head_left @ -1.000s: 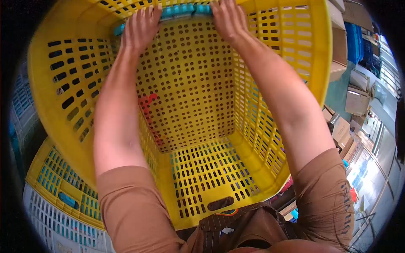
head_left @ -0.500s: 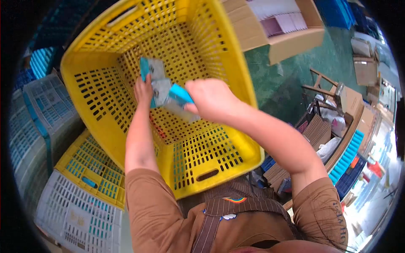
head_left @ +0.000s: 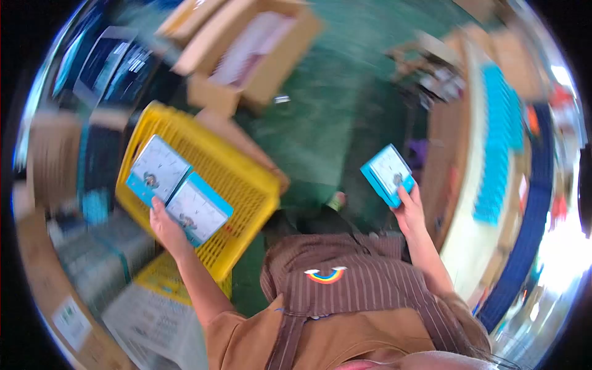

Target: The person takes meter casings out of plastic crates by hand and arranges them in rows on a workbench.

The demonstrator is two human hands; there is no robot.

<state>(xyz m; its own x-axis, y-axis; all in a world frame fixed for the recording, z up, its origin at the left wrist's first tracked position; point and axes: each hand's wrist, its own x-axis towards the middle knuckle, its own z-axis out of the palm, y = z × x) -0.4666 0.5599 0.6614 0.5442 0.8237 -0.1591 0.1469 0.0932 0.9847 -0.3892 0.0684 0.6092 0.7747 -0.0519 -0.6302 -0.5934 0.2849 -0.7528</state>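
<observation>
My left hand (head_left: 166,226) is closed on two blue-and-white pads side by side, an upper pad (head_left: 161,165) and a lower pad (head_left: 200,206). They have white printed fronts with a small cartoon figure and blue edges, and are over the yellow crate (head_left: 254,192). Out to the right, my right hand (head_left: 409,213) grips a similar thick blue-and-white pad (head_left: 387,171), held above the floor and apart from the crate. Whether each is a single pad or a stack, I cannot tell.
An open cardboard box (head_left: 271,68) with pale contents stands beyond the crate. Rows of bright blue items (head_left: 493,148) lie along a bench (head_left: 459,234) on the right. A white crate (head_left: 154,320) sits low at left. Green floor (head_left: 314,123) shows in the middle.
Both hands have come up out of the yellow crate with the blue-and-white pads. My right hand has moved to the right, away from my left. The view has turned right.
</observation>
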